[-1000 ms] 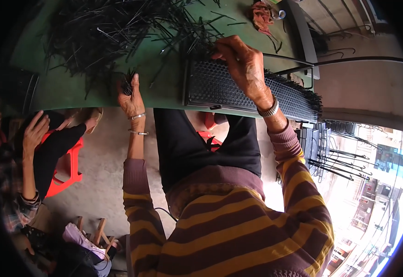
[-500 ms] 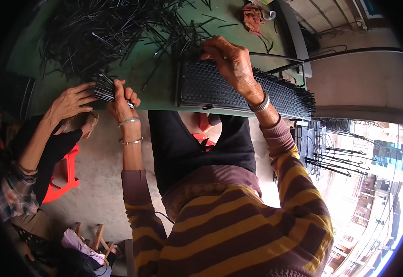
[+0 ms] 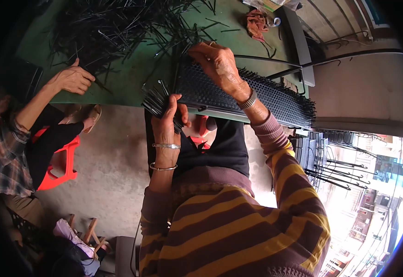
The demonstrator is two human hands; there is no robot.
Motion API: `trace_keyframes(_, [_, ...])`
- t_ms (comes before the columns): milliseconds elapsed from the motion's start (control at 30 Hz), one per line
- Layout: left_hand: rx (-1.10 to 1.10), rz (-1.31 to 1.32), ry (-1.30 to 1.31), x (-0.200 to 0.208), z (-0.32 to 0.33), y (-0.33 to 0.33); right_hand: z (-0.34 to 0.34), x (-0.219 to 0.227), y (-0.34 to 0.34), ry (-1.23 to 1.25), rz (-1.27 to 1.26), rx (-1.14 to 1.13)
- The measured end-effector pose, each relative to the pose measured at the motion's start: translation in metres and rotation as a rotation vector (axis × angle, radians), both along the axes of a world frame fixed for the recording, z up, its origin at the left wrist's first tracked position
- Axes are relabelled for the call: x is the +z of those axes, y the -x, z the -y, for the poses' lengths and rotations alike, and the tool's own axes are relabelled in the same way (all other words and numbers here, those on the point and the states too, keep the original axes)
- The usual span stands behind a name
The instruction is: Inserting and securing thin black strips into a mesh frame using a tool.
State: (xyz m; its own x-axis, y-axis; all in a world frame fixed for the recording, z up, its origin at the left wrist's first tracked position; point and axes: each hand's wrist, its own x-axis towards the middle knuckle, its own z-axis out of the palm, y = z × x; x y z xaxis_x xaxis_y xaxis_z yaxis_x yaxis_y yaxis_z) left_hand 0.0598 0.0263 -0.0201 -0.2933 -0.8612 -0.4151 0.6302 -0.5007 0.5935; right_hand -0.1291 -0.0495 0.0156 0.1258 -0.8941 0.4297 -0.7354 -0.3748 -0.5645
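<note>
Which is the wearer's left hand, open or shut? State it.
Shut: the left hand curls around a bundle of thin black rods, their ends jutting from its grip.

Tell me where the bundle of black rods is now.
In the head view, the bundle of black rods is left of centre, gripped in the left hand, just left of the perforated black panel.

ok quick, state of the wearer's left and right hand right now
Left hand: closed on a bundle of thin black rods.
Right hand: curled by the perforated black panel; whether it holds anything cannot be told.
</note>
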Motion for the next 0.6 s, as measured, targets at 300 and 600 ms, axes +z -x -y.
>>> trace_keyframes(300, [-0.047, -0.047, -0.034, 0.002, -0.016, 0.009, -0.012, -0.013, -0.005, 0.253, -0.270, -0.165])
trace_keyframes(600, [-0.073, -0.044, -0.032, 0.010, -0.017, 0.016, -0.037, 0.012, -0.018, -0.001, 0.057, -0.062])
